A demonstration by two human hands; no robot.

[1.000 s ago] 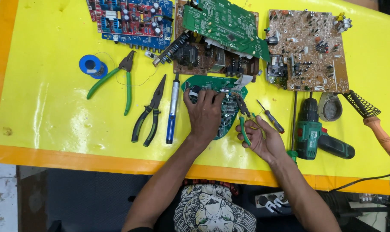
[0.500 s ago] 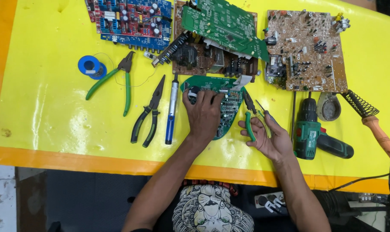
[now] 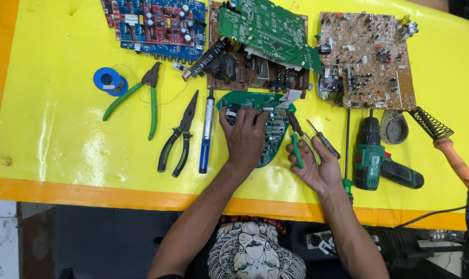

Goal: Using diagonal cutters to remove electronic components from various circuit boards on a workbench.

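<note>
My left hand (image 3: 243, 138) lies flat on a small green rounded circuit board (image 3: 271, 129) in the middle of the yellow table (image 3: 53, 129). My right hand (image 3: 316, 164) is palm up just right of the board. It grips green-handled cutters (image 3: 295, 139), whose dark jaws point up toward the board's right edge. A small dark-handled screwdriver (image 3: 323, 138) lies by its fingertips.
Left of the board lie a blue desoldering pump (image 3: 206, 133), black pliers (image 3: 178, 135), green long-nose pliers (image 3: 137, 95) and a blue solder spool (image 3: 108, 80). Several circuit boards (image 3: 369, 59) line the far edge. A green cordless drill (image 3: 376, 155) and a soldering iron (image 3: 449, 150) lie right.
My right hand has drawn slightly up and turned the green-handled cutters more upright beside the board. My left hand stays pressed on the board.
</note>
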